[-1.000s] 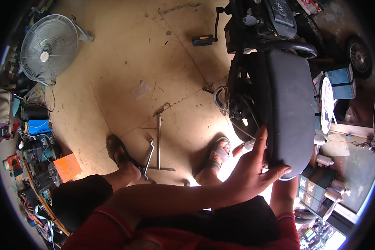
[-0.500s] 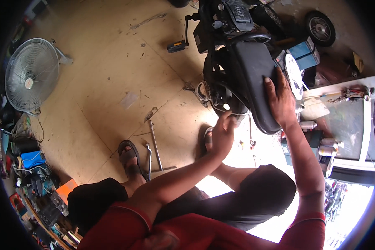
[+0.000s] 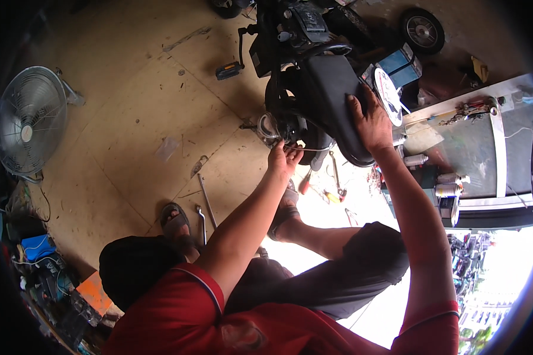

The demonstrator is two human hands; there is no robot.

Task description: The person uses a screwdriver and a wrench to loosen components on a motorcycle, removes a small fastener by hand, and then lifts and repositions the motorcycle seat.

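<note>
A black electric bike with a long dark seat (image 3: pixel 337 97) stands in front of me, its rear end toward me. My right hand (image 3: pixel 373 125) lies flat on the seat's right side near the back, fingers stretched and holding nothing. Low at the rear, my left hand (image 3: pixel 284 160) has its fingers curled beside the rear wheel (image 3: pixel 315 139). A thin cable (image 3: pixel 320 148) runs across at the fingertips; what they pinch is hidden. Just beyond that hand is a round, pale-rimmed part (image 3: pixel 267 125). A crank pedal (image 3: pixel 228 70) sticks out on the bike's left.
On the floor lie a wrench (image 3: pixel 201 223), a long rod (image 3: pixel 207 198), a red-handled screwdriver (image 3: pixel 305 182) and another wrench (image 3: pixel 337 171). A fan (image 3: pixel 32 121) stands at left. Right of the bike are a loose wheel (image 3: pixel 422 31), a blue box (image 3: pixel 400 66) and spray cans (image 3: pixel 449 189) by a glass cabinet (image 3: pixel 471 154).
The view has shifted, so the bike sits further left. My left hand has moved leftward along the cable to the round part. The right hand keeps its place on the seat.
</note>
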